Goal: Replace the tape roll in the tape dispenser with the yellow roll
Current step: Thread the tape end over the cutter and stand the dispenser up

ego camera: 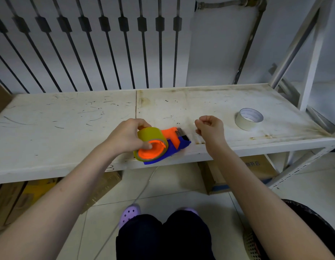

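Under the left hand (pixel 128 136), closed around it, sits the yellow roll (pixel 150 142) on the tape dispenser (pixel 170 145); looks light, stiff, slick, so I'd hold the rim. Beside it the right hand (pixel 210 128) is curled, seemingly pinching clear tape, can't tell

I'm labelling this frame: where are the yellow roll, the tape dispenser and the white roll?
yellow roll (pixel 150 133): head view, outer band.
tape dispenser (pixel 179 144): head view, blue body.
white roll (pixel 244 123): head view, outer wall.
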